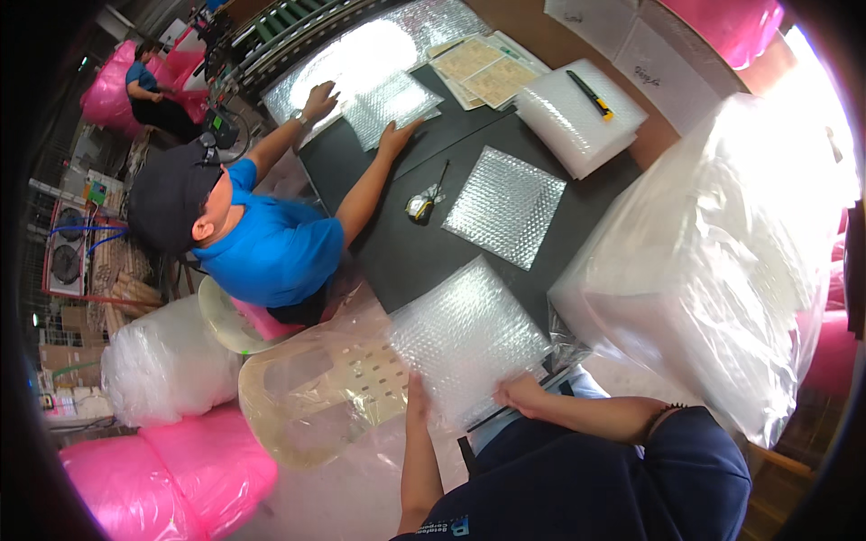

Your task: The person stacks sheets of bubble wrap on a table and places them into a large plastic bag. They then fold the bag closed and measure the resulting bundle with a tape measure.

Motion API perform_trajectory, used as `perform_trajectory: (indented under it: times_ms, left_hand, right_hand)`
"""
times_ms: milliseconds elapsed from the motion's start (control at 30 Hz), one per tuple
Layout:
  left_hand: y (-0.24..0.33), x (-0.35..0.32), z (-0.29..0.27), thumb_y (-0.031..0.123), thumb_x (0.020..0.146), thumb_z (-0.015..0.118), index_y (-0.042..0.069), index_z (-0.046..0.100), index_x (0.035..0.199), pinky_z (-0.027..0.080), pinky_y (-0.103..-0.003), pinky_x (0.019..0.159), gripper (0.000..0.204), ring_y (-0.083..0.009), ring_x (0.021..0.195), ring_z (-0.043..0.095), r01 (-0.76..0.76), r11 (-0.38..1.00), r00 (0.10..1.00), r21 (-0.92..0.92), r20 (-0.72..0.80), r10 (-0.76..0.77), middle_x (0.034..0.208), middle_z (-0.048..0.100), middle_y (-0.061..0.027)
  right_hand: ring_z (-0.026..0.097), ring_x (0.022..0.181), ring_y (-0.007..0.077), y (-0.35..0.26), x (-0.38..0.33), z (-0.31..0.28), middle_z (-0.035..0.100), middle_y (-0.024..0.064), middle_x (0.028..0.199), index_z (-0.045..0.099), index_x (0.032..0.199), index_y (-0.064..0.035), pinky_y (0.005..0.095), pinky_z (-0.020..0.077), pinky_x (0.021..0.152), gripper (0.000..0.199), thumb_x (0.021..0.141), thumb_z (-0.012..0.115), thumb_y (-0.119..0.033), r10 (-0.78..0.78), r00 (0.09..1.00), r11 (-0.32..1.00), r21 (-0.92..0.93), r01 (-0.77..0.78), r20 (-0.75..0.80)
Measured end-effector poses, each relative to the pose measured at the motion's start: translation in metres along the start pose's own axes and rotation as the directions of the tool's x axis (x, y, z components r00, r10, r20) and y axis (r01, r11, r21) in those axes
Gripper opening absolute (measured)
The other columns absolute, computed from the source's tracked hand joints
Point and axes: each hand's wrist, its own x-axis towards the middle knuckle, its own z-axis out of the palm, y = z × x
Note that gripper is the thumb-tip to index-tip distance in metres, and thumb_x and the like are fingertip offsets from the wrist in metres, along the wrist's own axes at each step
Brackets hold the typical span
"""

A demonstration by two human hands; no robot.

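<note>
Both your hands are on a bubble sheet (469, 338) at the near edge of the black table (406, 261). Your left hand (417, 397) grips its lower left edge, thumb up along the wrap, fingers hidden behind it. Your right hand (519, 394) pinches the lower right corner, fingers curled onto the sheet. The sheet hangs partly off the table toward you, tilted, roughly square.

Just past it on the table lies a second square sheet (505, 206), flat and apart from yours. Beside that, to the left, sits a small tape measure (420, 207), with a dark pen-like tool near it; can't tell exactly what that tool is.

Further back there's a stack of bubble wrap (577, 117) with a yellow-and-black cutter (591, 95) lying on top. Some printed papers (483, 72) sit left of the stack.

A co-worker in a blue shirt (271, 243) and dark cap is at the left side of the table, both hands pressed flat on more wrap at the far end.

On your right is a big clear bag (713, 261) stuffed with wrap, touching the table edge. A beige plastic chair (316, 388) stands left of your hands, and pink rolls (162, 478) lie on the floor at the lower left.
</note>
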Motion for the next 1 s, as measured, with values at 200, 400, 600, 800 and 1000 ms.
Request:
perform_trajectory:
  times_ms: [200,400,600,800,1000]
  left_hand:
    - [0.015,-0.015,0.046,0.011,0.068,0.077,-0.006,0.021,0.137,0.021,-0.036,0.107,0.090,-0.0312,0.127,0.032,-0.325,0.842,0.942,0.430,0.067,0.329,0.139,0.032,-0.0209]
    - [0.043,-0.052,0.076,0.008,0.070,0.077,-0.008,0.022,0.135,0.025,-0.037,0.106,0.086,-0.0326,0.122,0.037,-0.274,0.867,0.958,0.416,0.039,0.284,0.134,0.038,-0.0215]
    - [0.034,-0.045,0.066,0.008,0.073,0.075,-0.008,0.025,0.134,0.029,-0.037,0.104,0.081,-0.0327,0.120,0.041,-0.262,0.918,0.965,0.299,0.065,0.255,0.134,0.040,-0.0199]
    - [0.010,-0.014,0.055,0.014,0.074,0.075,-0.005,0.026,0.136,0.026,-0.036,0.105,0.081,-0.0306,0.122,0.039,-0.301,0.905,0.953,0.301,0.139,0.271,0.136,0.039,-0.0189]
    - [0.007,-0.011,0.043,0.015,0.075,0.074,-0.004,0.026,0.137,0.029,-0.037,0.104,0.080,-0.0311,0.121,0.040,-0.267,0.900,0.963,0.345,0.049,0.266,0.135,0.040,-0.0172]
  right_hand:
    - [0.058,0.092,0.0342,-0.091,-0.133,0.018,0.059,0.0185,0.100,0.056,0.107,0.0017,0.0392,0.0456,0.082,0.032,0.085,0.057,-0.022,-0.633,0.562,-0.006,-0.729,0.684,0.533]
    - [0.046,0.116,0.0317,-0.210,-0.348,-0.060,0.048,0.0163,0.122,0.036,0.128,0.0000,0.0404,0.0390,0.096,0.056,0.081,0.065,-0.009,-0.703,-0.702,-0.163,-0.987,0.005,0.112]
    - [0.040,0.123,0.0346,-0.280,-0.395,-0.211,0.040,0.0251,0.131,0.028,0.137,-0.0007,0.0457,0.0365,0.097,0.080,0.080,0.063,-0.045,-0.784,-0.378,0.619,-0.670,-0.410,-0.492]
    - [0.054,0.059,0.0190,-0.265,-0.393,-0.274,0.055,0.0089,0.064,0.061,0.080,0.0000,0.0337,0.0430,0.055,0.024,0.088,0.049,-0.020,-0.796,-0.417,0.368,-0.897,0.245,-0.440]
    - [0.028,0.042,-0.0010,-0.206,-0.467,-0.244,0.036,-0.0086,0.052,0.060,0.074,-0.0052,0.0193,0.0188,0.037,0.019,0.089,0.051,-0.012,-0.663,-0.462,0.051,-0.650,0.758,-0.590]
